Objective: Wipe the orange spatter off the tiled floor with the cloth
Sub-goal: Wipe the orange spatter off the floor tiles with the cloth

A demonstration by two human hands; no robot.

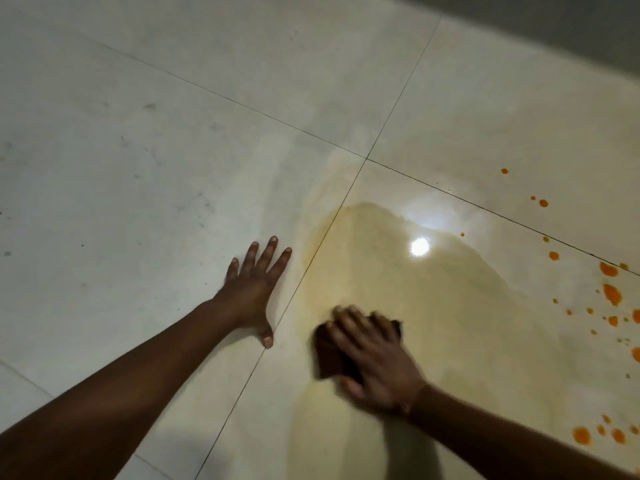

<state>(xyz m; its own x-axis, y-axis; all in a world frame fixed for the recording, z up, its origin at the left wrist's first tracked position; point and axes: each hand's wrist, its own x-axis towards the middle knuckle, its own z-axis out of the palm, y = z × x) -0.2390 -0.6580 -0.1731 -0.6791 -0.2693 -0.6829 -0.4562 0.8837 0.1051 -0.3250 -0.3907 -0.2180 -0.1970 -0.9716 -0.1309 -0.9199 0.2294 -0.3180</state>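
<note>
My right hand (375, 362) presses down on a dark brown cloth (329, 355), blurred with motion, on the pale tiled floor (138, 168). The cloth sits inside a wide, wet yellowish smear (433, 306) that spreads across the tile around it. Orange spatter drops (611, 294) dot the floor to the right, with more orange drops (581, 435) at the lower right edge. My left hand (254, 289) lies flat on the floor with fingers spread, left of the grout line and of the cloth, holding nothing.
Dark grout lines (365, 159) cross just beyond the smear. A bright light reflection (419, 245) shines on the wet tile. A dark wall base (554, 29) runs along the top right. Faint scuff marks (149, 107) speckle the left tiles.
</note>
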